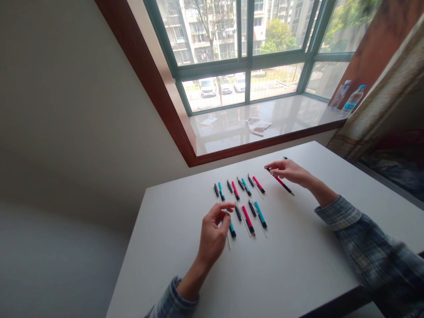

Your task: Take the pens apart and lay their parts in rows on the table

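Observation:
Several short pen parts in black, teal and red lie in two rows on the white table [291, 265]. My left hand [213, 234] hovers over the near row with its fingers curled in a pinch on a teal pen [232, 229] at that row's left end. My right hand [289, 171] is at the far right, with its fingers closed on a red and black pen [284, 185] that slants toward me. A red pen [247, 219] and a teal pen [260, 214] lie in the near row. The far row [239, 185] lies untouched.
A white window sill [258, 123] runs behind the table with crumpled paper [257, 126] on it. Two plastic bottles [353, 99] stand at the sill's right end. A patterned curtain [387, 97] hangs at the right. A plain wall is at the left.

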Demonstrator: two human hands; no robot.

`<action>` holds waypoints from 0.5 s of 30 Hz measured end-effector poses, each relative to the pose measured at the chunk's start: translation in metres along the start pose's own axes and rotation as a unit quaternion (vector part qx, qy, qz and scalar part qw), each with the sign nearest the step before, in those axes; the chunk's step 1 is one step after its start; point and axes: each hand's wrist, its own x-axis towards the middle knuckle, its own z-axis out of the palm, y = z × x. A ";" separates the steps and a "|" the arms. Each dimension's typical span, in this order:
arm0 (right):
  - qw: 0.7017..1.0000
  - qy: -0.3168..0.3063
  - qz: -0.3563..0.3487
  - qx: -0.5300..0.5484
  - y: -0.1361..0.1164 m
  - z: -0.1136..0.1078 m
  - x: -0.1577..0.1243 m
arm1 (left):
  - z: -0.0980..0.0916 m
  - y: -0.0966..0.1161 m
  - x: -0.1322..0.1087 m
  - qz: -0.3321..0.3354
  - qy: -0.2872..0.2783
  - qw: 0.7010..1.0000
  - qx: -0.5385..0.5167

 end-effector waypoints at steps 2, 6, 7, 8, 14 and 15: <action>0.992 -0.023 0.014 0.125 -0.010 0.006 -0.002 | -0.002 -0.001 0.001 0.004 0.010 1.000 0.002; 0.947 -0.068 0.028 0.311 -0.025 0.024 -0.008 | -0.006 -0.002 0.005 0.007 0.020 1.000 0.019; 0.938 -0.078 0.032 0.336 -0.027 0.028 -0.009 | -0.006 -0.002 0.006 0.008 0.024 0.999 0.023; 0.931 -0.087 0.037 0.353 -0.029 0.031 -0.010 | -0.007 -0.002 0.007 0.010 0.028 0.999 0.026; 0.925 -0.107 0.053 0.362 -0.036 0.041 -0.014 | -0.015 0.001 0.011 0.067 0.029 0.993 0.089; 0.924 -0.107 0.055 0.363 -0.037 0.042 -0.015 | -0.016 0.001 0.010 0.087 0.026 0.989 0.116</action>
